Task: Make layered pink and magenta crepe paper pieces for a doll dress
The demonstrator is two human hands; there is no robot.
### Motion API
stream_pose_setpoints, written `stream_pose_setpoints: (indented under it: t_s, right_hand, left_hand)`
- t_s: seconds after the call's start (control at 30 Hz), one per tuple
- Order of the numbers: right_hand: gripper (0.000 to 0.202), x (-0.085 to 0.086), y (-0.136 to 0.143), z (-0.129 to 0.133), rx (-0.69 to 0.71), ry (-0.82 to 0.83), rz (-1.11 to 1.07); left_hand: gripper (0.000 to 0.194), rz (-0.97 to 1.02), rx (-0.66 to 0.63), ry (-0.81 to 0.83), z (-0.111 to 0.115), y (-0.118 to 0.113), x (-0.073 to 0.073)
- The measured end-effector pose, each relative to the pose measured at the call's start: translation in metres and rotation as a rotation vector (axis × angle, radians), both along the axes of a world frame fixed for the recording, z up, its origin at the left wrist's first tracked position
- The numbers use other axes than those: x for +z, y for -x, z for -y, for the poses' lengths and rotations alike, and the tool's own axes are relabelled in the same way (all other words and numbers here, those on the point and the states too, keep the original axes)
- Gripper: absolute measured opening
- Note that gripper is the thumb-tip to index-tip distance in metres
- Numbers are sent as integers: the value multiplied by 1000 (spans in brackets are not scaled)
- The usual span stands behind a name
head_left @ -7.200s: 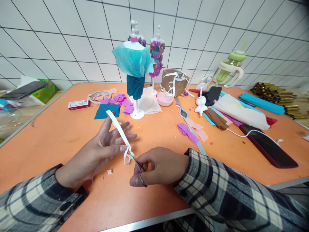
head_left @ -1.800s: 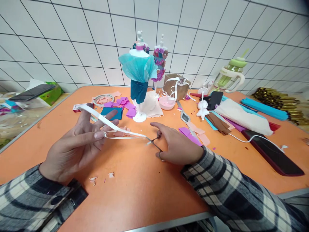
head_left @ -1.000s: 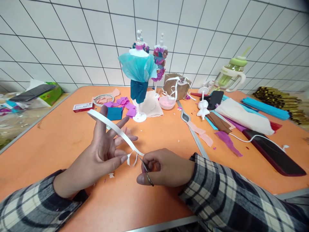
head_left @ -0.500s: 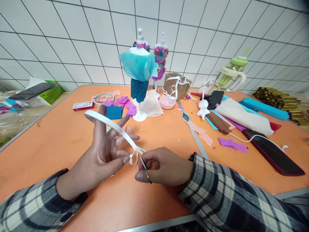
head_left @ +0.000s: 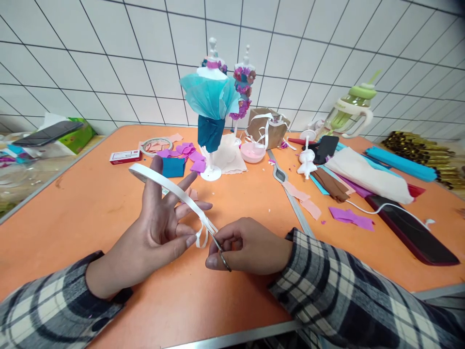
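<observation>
A roll of thin white ribbon or tape point(head_left: 167, 184) is looped over the raised index finger of my left hand point(head_left: 156, 237). That hand's other fingers are spread, and its thumb is beside small white loops point(head_left: 202, 237) at the band's lower end. My right hand point(head_left: 247, 246) is closed around small metal scissors point(head_left: 223, 254), whose tips touch the white strips. Behind the hands a white mannequin stand point(head_left: 211, 173) stands upright, dressed in a light turquoise ruffle point(head_left: 210, 94) over a dark teal wrap point(head_left: 210, 133).
Purple paper pieces point(head_left: 185, 150), a tape roll point(head_left: 157, 146), a red-white box point(head_left: 125, 156) and a pink bowl point(head_left: 253, 153) lie at the back. To the right are a phone point(head_left: 414, 230), folded crepe paper and a green-lidded bottle point(head_left: 350, 109).
The scissors have tilted and shifted slightly right with my right hand. The white strips now lie closer together at the scissor tips. The view has moved slightly.
</observation>
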State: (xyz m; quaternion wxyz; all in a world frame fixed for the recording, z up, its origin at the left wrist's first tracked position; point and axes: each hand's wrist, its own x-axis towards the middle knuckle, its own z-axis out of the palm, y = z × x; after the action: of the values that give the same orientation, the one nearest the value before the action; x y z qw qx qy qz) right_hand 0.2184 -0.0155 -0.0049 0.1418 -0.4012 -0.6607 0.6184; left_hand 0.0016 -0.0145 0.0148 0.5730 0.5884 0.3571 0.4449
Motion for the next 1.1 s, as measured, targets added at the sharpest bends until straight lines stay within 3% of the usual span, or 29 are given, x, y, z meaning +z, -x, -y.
stream_pose_setpoints:
  t_s: [0.2,0.4,0.6,0.77,1.1]
  right_hand:
    - [38,-3,2,0,-69,-12,-1]
    - [38,-5,1,0,-47,-48,9]
    - [35,-4,1,0,-15,-27,-5]
    - [32,-1,3,1,3,-31,-14]
    - [24,-4,7,4,-37,-139,87]
  left_hand:
    - [130,-6,54,-11,-3,2,-1]
    - [127,-5,23,0,0,1,3]
    - [119,-98,114,-10,-7,1,-2]
    - [118,-76,97,40,-11,1,-4]
    - [119,-92,179,13,-12,-3,-4]
